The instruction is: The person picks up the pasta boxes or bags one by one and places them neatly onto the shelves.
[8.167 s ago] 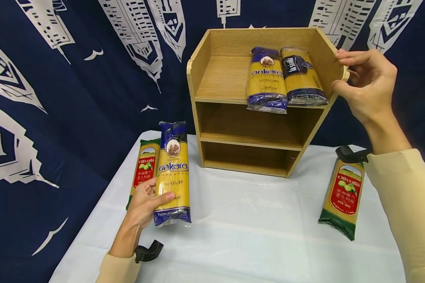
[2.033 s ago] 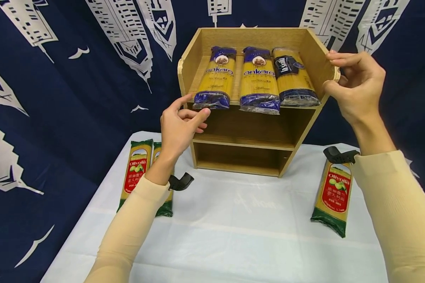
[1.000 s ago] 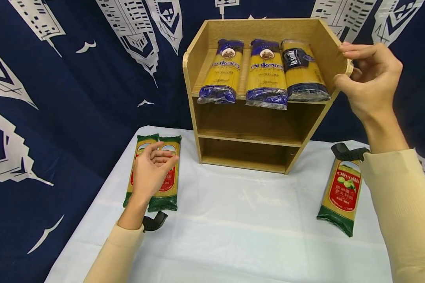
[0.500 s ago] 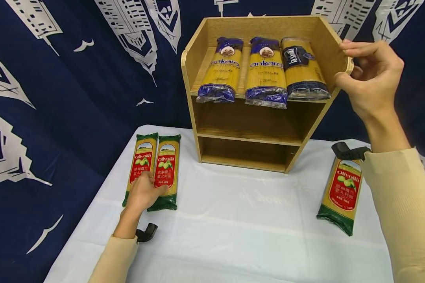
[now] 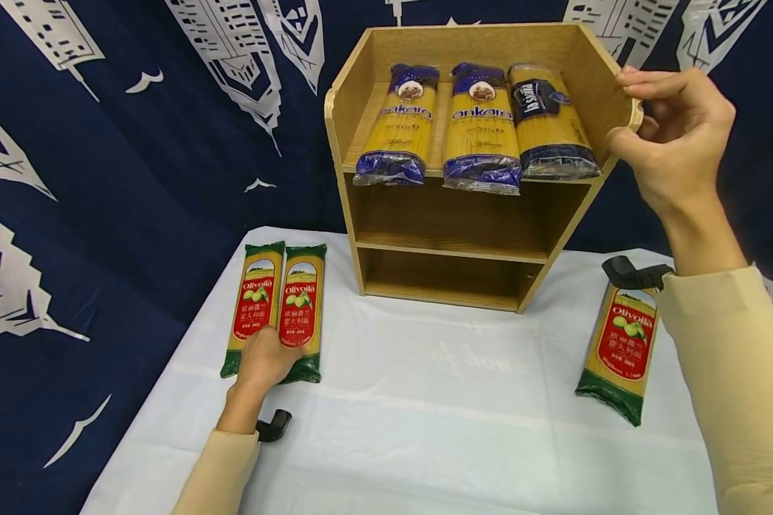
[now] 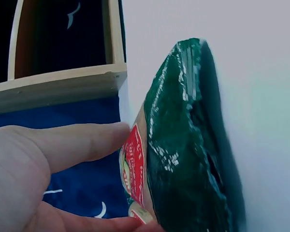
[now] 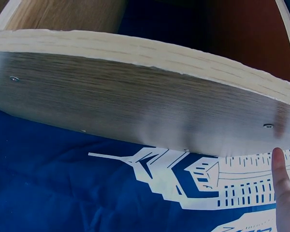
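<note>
My left hand (image 5: 262, 360) pinches the lower part of a green-ended Olivoilà spaghetti pack (image 5: 298, 304), the right one of two lying side by side on the table. In the left wrist view, the thumb (image 6: 89, 142) and a finger are at opposite sides of that pack's body, near its green end (image 6: 176, 130). My right hand (image 5: 679, 139) holds the front edge of the right side panel of a wooden shelf unit (image 5: 451, 254), thumb in front and fingers over the top. One fingertip shows beside the panel (image 7: 135, 101) in the right wrist view.
On the top shelf lie two blue-and-yellow Ankara spaghetti packs (image 5: 399, 129) (image 5: 482, 129) and a La Sovia-like dark-labelled pack (image 5: 550, 121). Another Olivoilà pack (image 5: 255, 300) lies left of the gripped one. A further Olivoilà pack (image 5: 620, 350) rests under my right forearm.
An Ankara pack moved from my left hand onto the top shelf's left side. The left hand then let go and came down to the right Olivoilà pack. The right hand stayed on the shelf.
</note>
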A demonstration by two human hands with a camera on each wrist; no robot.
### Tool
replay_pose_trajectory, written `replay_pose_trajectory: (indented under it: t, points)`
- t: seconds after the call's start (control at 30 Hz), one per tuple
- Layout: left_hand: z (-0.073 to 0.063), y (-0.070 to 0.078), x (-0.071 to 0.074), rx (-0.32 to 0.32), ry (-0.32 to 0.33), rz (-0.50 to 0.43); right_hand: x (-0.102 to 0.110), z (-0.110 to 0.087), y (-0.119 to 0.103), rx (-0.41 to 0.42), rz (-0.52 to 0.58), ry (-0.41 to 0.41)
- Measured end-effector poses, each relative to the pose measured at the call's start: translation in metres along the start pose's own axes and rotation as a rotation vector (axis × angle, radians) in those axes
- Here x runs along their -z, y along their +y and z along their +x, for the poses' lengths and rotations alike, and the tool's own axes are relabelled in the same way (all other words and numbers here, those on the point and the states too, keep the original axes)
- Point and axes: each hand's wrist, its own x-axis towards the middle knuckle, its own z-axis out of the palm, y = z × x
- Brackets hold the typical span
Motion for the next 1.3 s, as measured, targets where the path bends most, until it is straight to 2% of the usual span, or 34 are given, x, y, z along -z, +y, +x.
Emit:
replay_pose_trajectory:
  t: [0.2, 0.3, 0.57, 0.83, 0.97, 1.13, 1.3]
  points:
    - [0.005, 0.007, -0.004, -0.021, 0.001, 0.070, -0.004, 0.002, -0.004, -0.010, 0.035, 0.014]
    - [0.007, 0.008, -0.005, -0.010, -0.011, 0.096, -0.007, 0.001, -0.006, -0.036, 0.084, 0.038]
    - [0.011, 0.009, -0.005, 0.031, -0.079, 0.112, -0.007, 0.000, -0.007, -0.027, 0.058, 0.030]
    - [0.016, 0.001, -0.010, 0.084, -0.144, -0.010, -0.005, 0.000, -0.005, -0.029, 0.054, 0.035]
    - [0.017, -0.002, -0.014, 0.105, -0.121, -0.060, -0.004, 0.000, -0.005, -0.013, 0.048, 0.031]
    - [0.016, -0.006, -0.019, 0.103, -0.068, -0.192, -0.001, 0.001, -0.005, -0.016, 0.056, 0.042]
    - [0.017, -0.009, -0.016, 0.127, -0.084, -0.314, -0.002, 0.000, -0.003, -0.046, 0.069, 0.048]
